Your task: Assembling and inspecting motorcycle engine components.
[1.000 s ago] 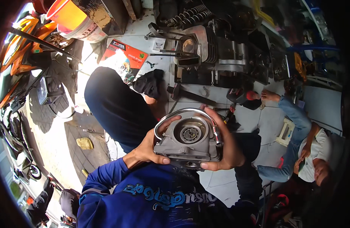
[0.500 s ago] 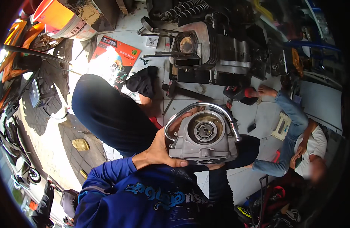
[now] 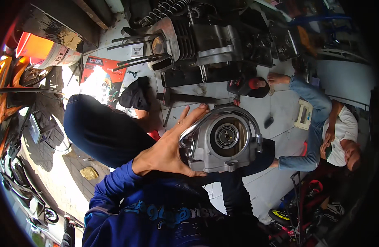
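A grey metal motorcycle cylinder head (image 3: 206, 158) is held up in front of my chest. Its round opening, with a bearing-like ring and sprocket-shaped hub inside, faces up. A shiny curved metal pipe (image 3: 255, 123) arches around its far side. My left hand (image 3: 173, 144) grips the left side, thumb along the near edge and fingers stretched along the far left side by the pipe. My right forearm in a dark sleeve (image 3: 235, 191) reaches up under the part, which hides my right hand. Beyond, a partly dismantled engine (image 3: 222, 41) with long studs lies on its side.
A hammer (image 3: 187, 98) lies on the white tiles between me and the engine. Left of it are black cloth (image 3: 136, 94), a red-black package (image 3: 94, 74) and a small white box (image 3: 137, 50). Another person (image 3: 342, 123) sits at right, one hand near a black-red bottle (image 3: 255, 85).
The cylinder head has tilted and risen slightly, showing its round opening more squarely. My left fingers have stretched out along it. My right fingers have gone from sight. The whole view has shifted.
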Demonstrator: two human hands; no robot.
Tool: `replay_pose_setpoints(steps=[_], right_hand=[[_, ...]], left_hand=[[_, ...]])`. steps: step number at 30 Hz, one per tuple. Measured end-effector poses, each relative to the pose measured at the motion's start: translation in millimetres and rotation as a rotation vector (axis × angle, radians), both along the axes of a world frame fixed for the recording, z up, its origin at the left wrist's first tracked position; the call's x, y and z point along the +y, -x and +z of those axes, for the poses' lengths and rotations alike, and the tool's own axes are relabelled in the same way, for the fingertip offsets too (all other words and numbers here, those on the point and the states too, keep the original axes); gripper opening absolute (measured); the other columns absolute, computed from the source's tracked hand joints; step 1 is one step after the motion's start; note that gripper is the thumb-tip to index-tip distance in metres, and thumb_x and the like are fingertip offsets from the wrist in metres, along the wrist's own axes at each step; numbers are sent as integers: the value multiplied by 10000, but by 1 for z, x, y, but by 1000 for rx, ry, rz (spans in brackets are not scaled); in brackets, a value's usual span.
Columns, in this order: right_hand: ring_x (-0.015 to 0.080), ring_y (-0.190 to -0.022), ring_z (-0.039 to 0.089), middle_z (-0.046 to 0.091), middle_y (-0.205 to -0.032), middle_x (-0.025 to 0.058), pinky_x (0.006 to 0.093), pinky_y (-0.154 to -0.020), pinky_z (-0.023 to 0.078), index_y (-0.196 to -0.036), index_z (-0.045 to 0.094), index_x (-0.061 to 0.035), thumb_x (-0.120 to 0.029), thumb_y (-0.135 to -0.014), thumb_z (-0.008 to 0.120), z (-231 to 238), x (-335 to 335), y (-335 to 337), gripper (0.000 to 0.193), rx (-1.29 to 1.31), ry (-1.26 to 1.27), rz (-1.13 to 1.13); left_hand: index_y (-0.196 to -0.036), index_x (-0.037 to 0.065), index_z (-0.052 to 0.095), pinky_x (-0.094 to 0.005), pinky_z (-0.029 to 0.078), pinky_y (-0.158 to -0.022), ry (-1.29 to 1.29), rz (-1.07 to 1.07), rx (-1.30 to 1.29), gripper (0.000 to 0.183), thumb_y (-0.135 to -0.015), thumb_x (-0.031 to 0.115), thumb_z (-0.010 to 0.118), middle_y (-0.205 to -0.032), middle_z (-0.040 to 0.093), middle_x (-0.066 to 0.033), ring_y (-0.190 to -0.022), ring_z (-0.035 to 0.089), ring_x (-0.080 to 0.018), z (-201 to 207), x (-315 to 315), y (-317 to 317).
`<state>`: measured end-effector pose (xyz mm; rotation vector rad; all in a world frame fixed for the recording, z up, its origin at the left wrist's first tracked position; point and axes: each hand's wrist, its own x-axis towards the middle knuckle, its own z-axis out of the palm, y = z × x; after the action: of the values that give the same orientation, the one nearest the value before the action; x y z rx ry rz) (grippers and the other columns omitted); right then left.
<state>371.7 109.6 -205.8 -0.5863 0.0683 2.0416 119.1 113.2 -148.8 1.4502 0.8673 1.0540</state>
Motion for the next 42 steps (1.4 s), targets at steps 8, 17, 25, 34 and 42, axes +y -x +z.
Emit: replay_pose_setpoints(steps=[8, 17, 25, 34, 42], right_hand=[[339, -1408, 310, 297, -1545, 175, 475, -1178, 233, -1480, 286, 16, -504, -909, 518, -4, 20, 13, 806, -11, -98, -39], [300, -1412, 314, 339, -1513, 161, 420, -1189, 233, -1469, 287, 34, -329, -889, 523, -43, 8, 8, 723, -216, -155, 100], [245, -1315, 420, 459, -1410, 119, 379, -1128, 311, -1396, 409, -21, -341, -936, 447, -1, 16, 18, 561, 487, -29, -126], [192, -1460, 237, 279, -1565, 72, 352, -1206, 180, -1510, 234, -28, -272, -856, 470, -5, 12, 17, 737, 41, 74, -124], [165, -1432, 301, 317, -1551, 27, 339, -1188, 227, -1510, 255, -42, -277, -868, 500, -9, 9, 19, 726, 38, 38, -152]], left_hand=[[-1430, 0, 381, -471, 279, -1124, -25, 293, -111, 963, -670, 311, 885, -1451, 366, -299, -1373, 356, -387, -3, 1, 3], [-977, 92, 757, -463, 439, -1000, -203, 321, 393, 350, -652, 167, 863, -1328, 526, -185, -1260, 463, -398, 8, 24, -21], [-948, 96, 778, -437, 437, -1004, -193, 314, 342, 321, -647, 171, 863, -1291, 559, -172, -1240, 495, -351, -12, 26, -24], [-982, 102, 776, -422, 434, -1021, -153, 253, 304, 329, -670, 163, 858, -1310, 541, -170, -1248, 495, -339, -15, 28, -22], [-972, 64, 771, -382, 456, -996, -67, 227, 278, 324, -672, 138, 865, -1308, 534, -168, -1205, 534, -315, -13, 33, -23]])
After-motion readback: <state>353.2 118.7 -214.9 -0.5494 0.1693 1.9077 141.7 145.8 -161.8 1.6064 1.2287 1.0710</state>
